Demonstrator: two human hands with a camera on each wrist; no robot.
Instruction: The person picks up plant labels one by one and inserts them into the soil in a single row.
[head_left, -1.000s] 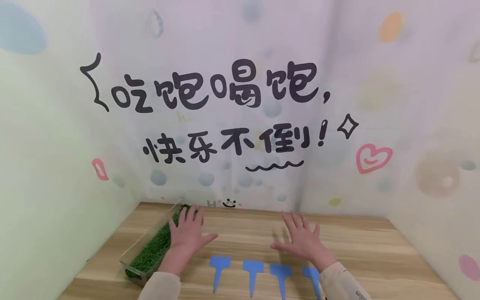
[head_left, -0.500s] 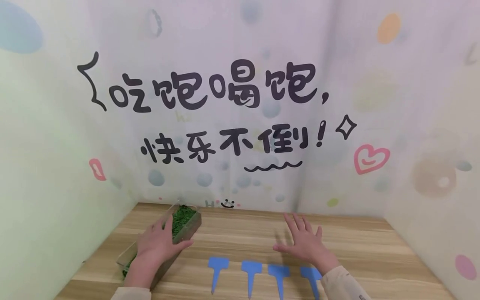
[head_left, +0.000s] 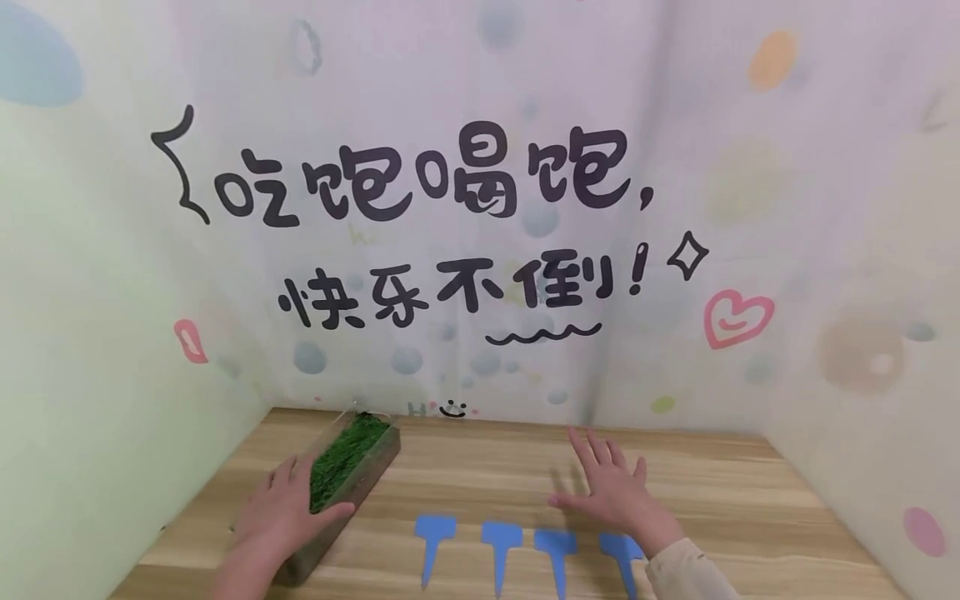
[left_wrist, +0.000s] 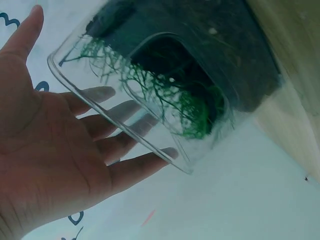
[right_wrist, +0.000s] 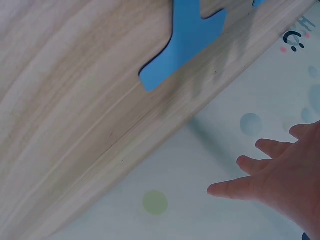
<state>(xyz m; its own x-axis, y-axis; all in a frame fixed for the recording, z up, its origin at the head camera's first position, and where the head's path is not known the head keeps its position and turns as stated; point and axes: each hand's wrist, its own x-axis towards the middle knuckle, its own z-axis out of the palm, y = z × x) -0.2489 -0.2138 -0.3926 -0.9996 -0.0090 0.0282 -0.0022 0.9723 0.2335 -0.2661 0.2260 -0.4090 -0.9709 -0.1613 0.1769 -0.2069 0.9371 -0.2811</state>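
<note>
A long clear plastic box filled with green artificial grass stands slantwise on the left of the table. Over its near end is my left hand, fingers spread and thumb out to the right. In the left wrist view, four fingers of the left hand show through the box's clear wall, while the thumb stands apart; whether they touch it I cannot tell. My right hand hovers over the right half with spread fingers, holding nothing. Several blue T-shaped plant labels lie in a row between the hands.
The wooden table meets a printed back wall with large black lettering. Pale side walls close it in on left and right. The rightmost blue label lies partly under the right forearm.
My left hand has moved left and nearer, from over the box's right side to its near end, uncovering more grass. The right hand stays nearly still. The view has shifted slightly.
</note>
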